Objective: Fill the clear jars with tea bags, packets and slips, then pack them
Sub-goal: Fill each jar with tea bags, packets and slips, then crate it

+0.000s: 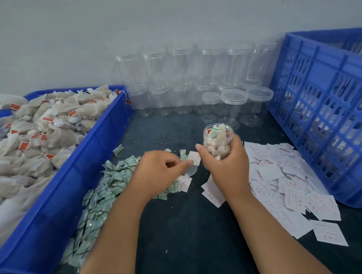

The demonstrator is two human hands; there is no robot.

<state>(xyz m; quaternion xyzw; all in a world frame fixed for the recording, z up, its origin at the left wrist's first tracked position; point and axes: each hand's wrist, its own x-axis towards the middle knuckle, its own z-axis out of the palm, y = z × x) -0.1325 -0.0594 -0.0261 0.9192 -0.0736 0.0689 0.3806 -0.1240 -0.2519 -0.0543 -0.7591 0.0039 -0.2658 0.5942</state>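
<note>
Between the left fingers point(186, 163), one slip point(195, 157)

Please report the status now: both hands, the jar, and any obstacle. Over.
Right hand grips open jar, tea bags and green packet inside. Left hand pinches white slip beside it. Nothing in the way.

Likely a packing workshop, blue crate point(318, 103), stacked empty jars point(180, 75)

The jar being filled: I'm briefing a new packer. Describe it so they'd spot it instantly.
Find the blue crate on the right; left of it, rows of clear jars stand against the wall. In front of those, the right hand holds one jar. Unlike the empty others, it is lidless and holds tea bags.
</note>
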